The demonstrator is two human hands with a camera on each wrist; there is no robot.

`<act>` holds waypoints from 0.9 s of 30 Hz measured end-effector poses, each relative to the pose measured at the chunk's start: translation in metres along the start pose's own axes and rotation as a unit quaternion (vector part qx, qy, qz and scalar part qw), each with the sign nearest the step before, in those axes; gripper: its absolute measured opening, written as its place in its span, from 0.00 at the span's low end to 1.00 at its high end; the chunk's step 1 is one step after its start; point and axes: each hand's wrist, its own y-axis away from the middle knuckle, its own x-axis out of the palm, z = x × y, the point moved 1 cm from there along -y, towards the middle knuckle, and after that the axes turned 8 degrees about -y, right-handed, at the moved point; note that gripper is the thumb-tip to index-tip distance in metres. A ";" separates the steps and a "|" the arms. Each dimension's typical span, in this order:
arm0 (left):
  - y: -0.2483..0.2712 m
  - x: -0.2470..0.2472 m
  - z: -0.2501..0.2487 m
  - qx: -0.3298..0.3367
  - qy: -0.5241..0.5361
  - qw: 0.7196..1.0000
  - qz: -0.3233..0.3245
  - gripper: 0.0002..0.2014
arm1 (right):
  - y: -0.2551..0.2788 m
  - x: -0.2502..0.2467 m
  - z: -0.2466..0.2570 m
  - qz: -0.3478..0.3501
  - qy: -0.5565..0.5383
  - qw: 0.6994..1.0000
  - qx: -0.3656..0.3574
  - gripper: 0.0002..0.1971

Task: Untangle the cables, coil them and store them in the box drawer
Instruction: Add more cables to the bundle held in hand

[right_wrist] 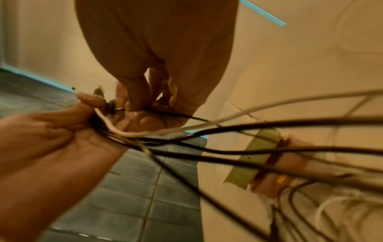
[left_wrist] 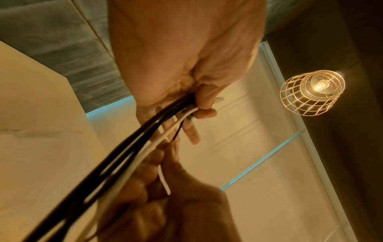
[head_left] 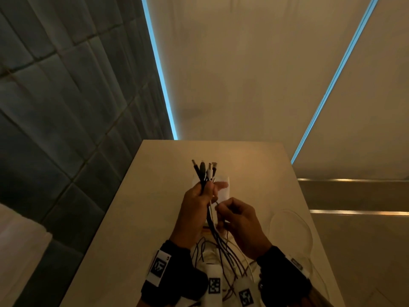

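Note:
My left hand (head_left: 199,196) is raised over the table and grips a bundle of black and white cables (head_left: 212,222) just below their plugs (head_left: 204,168), which stick up in a fan. The cables (left_wrist: 128,150) run down from the fist to a loose tangle (head_left: 223,262) near my wrists. Just right of it, my right hand (head_left: 230,213) pinches a thin black cable (right_wrist: 176,114) between thumb and fingertips. A white box (head_left: 223,187) stands behind the hands, mostly hidden.
The beige table (head_left: 254,169) reaches to a far edge, with dark tiled floor (head_left: 55,96) on the left. A thin white cable loop (head_left: 294,231) lies on the table to the right. A greenish strip (right_wrist: 254,157) lies under the cables. A wire-cage lamp (left_wrist: 313,91) hangs above.

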 end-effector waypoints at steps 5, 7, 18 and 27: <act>0.004 0.006 -0.005 -0.007 0.006 1.000 0.015 0.17 | -0.007 0.019 0.015 0.016 0.008 0.999 -0.033 0.14; 0.002 0.003 -0.006 0.007 0.035 0.999 -0.021 0.15 | -0.007 0.019 0.014 0.028 0.030 0.999 -0.035 0.10; -0.002 -0.006 -0.003 -0.079 0.177 0.981 0.030 0.18 | -0.006 0.016 0.002 0.042 0.081 0.991 -0.099 0.13; -0.007 -0.028 -0.001 -0.039 0.264 0.963 -0.048 0.15 | -0.007 -0.028 -0.053 0.089 0.252 0.963 -0.042 0.17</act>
